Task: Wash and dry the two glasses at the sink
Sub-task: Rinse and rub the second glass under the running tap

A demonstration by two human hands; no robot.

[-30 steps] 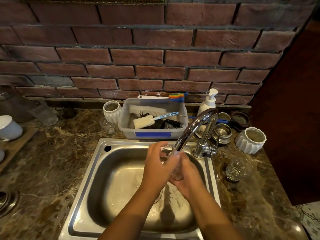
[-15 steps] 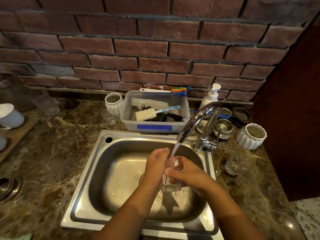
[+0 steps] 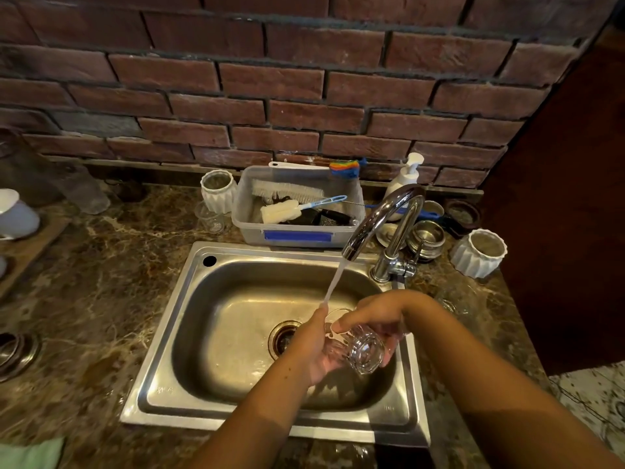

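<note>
Both hands are together over the right part of the sink, clamped on one clear glass: the left hand cups it from the left and below, and the right hand lies over its top with the fingers curled across it. The glass is tipped on its side, thick base toward the camera and mouth pointing far. It sits under the stream of water that falls from the tap and meets the left thumb at the rim. I judge this to be the rinsing of the first glass, so the task is early and nothing is dried yet. The next move calls for turning the glass so water runs through and drains out, with a firm hold, since wet glass is slippery above a steel sink. The second glass stands on the bench just right of the sink, beyond the right wrist (little more than a pale glint against the marbled stone, so I cannot tell whether it is clean). A green cloth, cut off at the near left corner, may serve for drying. The hands hide how much water gets inside the held glass.
</note>
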